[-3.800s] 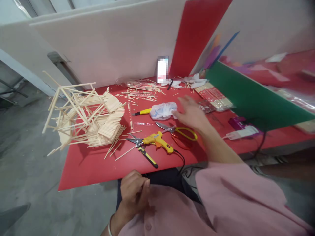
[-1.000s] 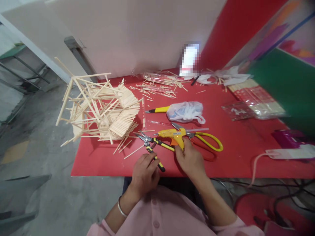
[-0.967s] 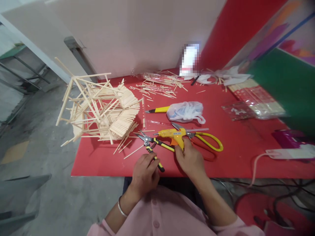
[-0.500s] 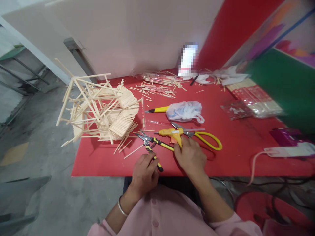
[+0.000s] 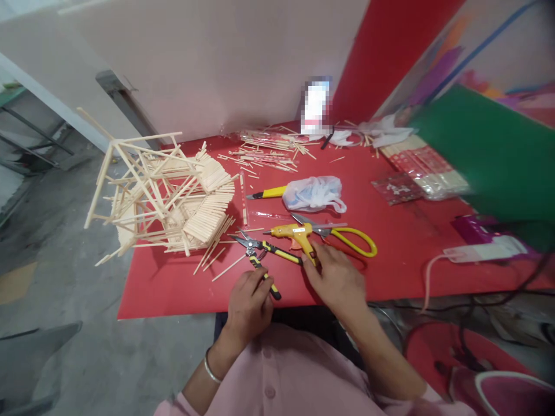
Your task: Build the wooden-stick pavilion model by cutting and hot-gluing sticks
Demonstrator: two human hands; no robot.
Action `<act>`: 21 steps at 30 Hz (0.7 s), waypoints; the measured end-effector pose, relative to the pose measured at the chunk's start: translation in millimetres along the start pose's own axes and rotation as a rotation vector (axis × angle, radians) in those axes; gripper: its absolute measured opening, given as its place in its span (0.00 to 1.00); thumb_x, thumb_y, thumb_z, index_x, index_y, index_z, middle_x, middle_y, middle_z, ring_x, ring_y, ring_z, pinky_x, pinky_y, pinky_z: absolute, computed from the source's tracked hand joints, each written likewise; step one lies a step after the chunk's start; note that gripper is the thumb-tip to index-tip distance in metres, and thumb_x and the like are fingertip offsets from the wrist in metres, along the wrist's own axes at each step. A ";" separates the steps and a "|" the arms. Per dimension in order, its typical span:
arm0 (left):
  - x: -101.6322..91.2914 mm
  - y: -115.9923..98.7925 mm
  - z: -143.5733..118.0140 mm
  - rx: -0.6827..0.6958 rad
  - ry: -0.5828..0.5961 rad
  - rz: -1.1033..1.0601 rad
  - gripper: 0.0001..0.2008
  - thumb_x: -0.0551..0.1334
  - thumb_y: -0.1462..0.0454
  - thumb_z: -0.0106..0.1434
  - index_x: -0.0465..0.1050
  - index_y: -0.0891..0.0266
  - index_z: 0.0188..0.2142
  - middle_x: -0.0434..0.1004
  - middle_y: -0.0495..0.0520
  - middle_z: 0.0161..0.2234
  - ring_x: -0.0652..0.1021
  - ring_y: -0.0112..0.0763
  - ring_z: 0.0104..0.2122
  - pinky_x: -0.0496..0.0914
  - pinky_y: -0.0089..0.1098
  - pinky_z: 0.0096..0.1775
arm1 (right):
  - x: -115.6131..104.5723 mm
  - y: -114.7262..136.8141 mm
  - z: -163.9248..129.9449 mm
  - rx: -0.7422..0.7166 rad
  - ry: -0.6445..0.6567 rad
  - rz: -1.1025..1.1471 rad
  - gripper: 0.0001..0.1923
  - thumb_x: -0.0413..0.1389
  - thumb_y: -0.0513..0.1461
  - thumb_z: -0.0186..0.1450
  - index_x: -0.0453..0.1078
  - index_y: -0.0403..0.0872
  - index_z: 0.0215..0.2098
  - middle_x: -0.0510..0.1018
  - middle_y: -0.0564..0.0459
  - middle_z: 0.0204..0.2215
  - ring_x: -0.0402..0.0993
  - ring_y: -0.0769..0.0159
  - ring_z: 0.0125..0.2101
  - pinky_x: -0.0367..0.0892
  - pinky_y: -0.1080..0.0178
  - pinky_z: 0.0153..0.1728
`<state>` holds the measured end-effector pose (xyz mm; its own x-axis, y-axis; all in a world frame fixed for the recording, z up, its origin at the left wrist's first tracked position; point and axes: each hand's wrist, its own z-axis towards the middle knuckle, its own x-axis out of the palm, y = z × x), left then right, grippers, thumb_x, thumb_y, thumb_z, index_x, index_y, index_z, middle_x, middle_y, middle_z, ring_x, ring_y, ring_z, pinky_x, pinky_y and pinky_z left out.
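Observation:
My left hand (image 5: 249,300) rests at the table's front edge, fingers loosely bent and lying against the lower handle of the yellow-and-black pruning shears (image 5: 265,277). The shears lie spread on the table. My right hand (image 5: 336,280) lies at the grip end of a yellow glue gun (image 5: 299,231), thumb and forefinger apart on either side of it. The gun lies flat, nozzle to the left. Under and behind it are scissors (image 5: 353,240) with yellow loop handles. At the left stands a model built of wooden sticks (image 5: 173,196), with loose sticks (image 5: 217,248) beside it.
A yellow-handled knife (image 5: 273,192) touches a knotted plastic bag (image 5: 314,193). Cut sticks (image 5: 269,153) lie at the back below a blurred phone (image 5: 315,107). Packed sticks (image 5: 425,164), a purple box (image 5: 472,234) and a white power strip (image 5: 489,251) are at the right.
The view has shifted slightly, moving the table contents left in the picture. More of the glue gun's grip shows beside my right hand. My left hand stays by the shears.

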<state>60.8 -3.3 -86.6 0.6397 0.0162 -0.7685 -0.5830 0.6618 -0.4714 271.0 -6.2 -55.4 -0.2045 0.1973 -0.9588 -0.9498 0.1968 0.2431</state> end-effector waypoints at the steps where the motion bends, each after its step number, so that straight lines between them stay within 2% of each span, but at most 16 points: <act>1: 0.1 -0.1 0.0 0.000 -0.005 0.004 0.21 0.57 0.73 0.57 0.69 0.60 0.50 0.73 0.62 0.50 0.75 0.41 0.45 0.74 0.42 0.45 | -3.2 -1.3 -3.3 -0.013 -0.025 0.011 0.20 0.47 0.45 0.68 0.69 0.43 0.52 0.77 0.43 0.44 0.71 0.55 0.44 0.66 0.58 0.40; 4: 0.7 -0.3 0.0 0.008 -0.023 0.012 0.21 0.58 0.74 0.56 0.70 0.60 0.49 0.73 0.62 0.50 0.75 0.41 0.45 0.74 0.41 0.44 | -13.2 -6.9 -14.1 -0.048 -0.143 0.057 0.18 0.48 0.45 0.68 0.71 0.45 0.49 0.78 0.45 0.44 0.72 0.58 0.45 0.67 0.58 0.44; 7: 1.1 0.0 0.0 0.015 -0.031 0.014 0.21 0.58 0.74 0.56 0.70 0.60 0.49 0.73 0.62 0.50 0.75 0.41 0.45 0.74 0.41 0.44 | -22.0 -16.2 -24.8 -0.070 -0.276 0.089 0.14 0.51 0.43 0.67 0.73 0.45 0.46 0.80 0.47 0.40 0.75 0.62 0.41 0.67 0.61 0.44; 12: 2.6 3.6 -1.4 0.048 -0.030 -0.003 0.22 0.58 0.74 0.56 0.70 0.61 0.50 0.72 0.63 0.51 0.74 0.42 0.46 0.73 0.42 0.46 | -35.1 -44.9 -45.3 -0.072 -0.420 0.018 0.08 0.53 0.39 0.66 0.74 0.46 0.38 0.81 0.50 0.32 0.76 0.65 0.33 0.67 0.64 0.38; 16: 5.5 6.5 -2.4 0.061 -0.044 0.011 0.21 0.58 0.74 0.57 0.70 0.61 0.50 0.72 0.63 0.51 0.74 0.42 0.47 0.72 0.43 0.46 | -50.0 -78.3 -62.3 0.106 -0.448 -0.149 0.11 0.51 0.42 0.67 0.73 0.46 0.33 0.79 0.50 0.27 0.74 0.65 0.28 0.63 0.65 0.30; 21: 7.1 7.7 -0.8 0.087 -0.053 0.028 0.19 0.59 0.73 0.58 0.71 0.63 0.49 0.73 0.64 0.50 0.74 0.43 0.46 0.72 0.43 0.46 | -71.6 -118.2 -73.6 0.397 -0.406 -0.375 0.16 0.48 0.43 0.67 0.70 0.46 0.26 0.75 0.47 0.23 0.68 0.63 0.24 0.53 0.63 0.23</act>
<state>60.4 1.4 -96.0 0.6506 0.0738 -0.7558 -0.5569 0.7229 -0.4089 380.5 -114.3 -26.3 0.3009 0.3766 -0.8761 -0.7646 0.6444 0.0144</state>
